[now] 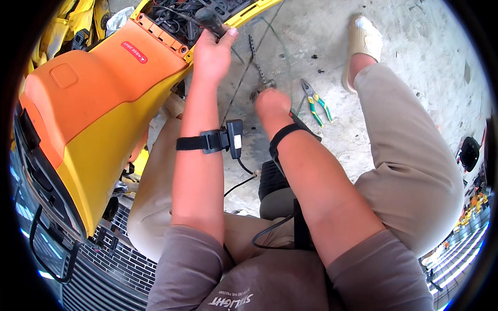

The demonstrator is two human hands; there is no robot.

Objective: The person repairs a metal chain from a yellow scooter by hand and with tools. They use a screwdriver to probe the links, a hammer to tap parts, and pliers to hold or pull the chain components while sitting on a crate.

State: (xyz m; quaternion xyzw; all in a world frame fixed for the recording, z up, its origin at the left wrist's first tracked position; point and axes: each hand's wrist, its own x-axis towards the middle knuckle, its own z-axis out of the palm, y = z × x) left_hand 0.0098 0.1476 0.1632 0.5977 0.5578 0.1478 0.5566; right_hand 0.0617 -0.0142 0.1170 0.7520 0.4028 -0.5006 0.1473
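Note:
My left hand (211,58) is closed around a dark cylindrical handle (209,19), beside the yellow rim of an open orange-and-yellow shell (98,98). A thin dark rod shows just right of that hand; whether it belongs to the handle I cannot tell. Lower and to the right, my right hand (273,106) is closed on a dark metal piece (262,89). From it a narrow, notched dark strip (253,51) runs up and away. Part of what this hand holds is hidden by the fingers. Pliers (316,102) with green and yellow handles lie on the floor to its right.
Black cables (181,20) fill the shell's opening. Small dark screw-like bits (320,71) lie on the grey concrete floor (415,46). My bent legs flank the work area, with a beige slipper (367,39) at upper right. Yellow parts (57,33) are heaped at upper left.

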